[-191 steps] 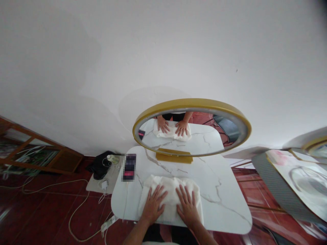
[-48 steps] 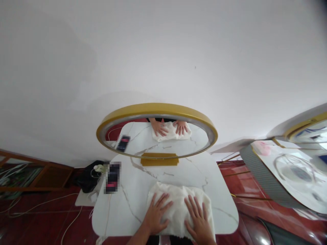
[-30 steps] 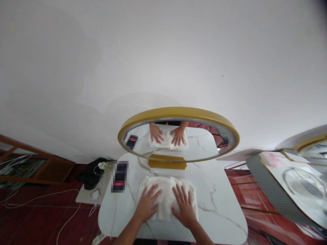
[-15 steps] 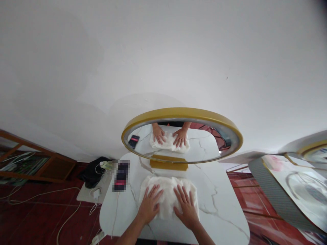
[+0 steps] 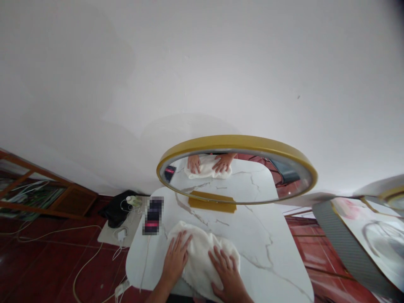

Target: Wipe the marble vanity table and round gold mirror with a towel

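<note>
A soft white cloth, perhaps a towel, lies bunched near the front of the white marbled table. On its left part rests my left hand, palm down with fingers stretched out. My right hand lies on the right part, its fingers spread. Neither hand grips the cloth. Both hands and the cloth also show in the round gold-framed mirror at the back of the table.
A phone, blurred out, with a cable lies at the table's left. Beyond that edge are a black bag, a charger and loose cables over the red floor. A grey ribbed cabinet stands to the right.
Both hands and the cloth have come closer to me and slightly left. The cloth now sits at a slant, its near edge by the table's front. My view has shifted a little.
</note>
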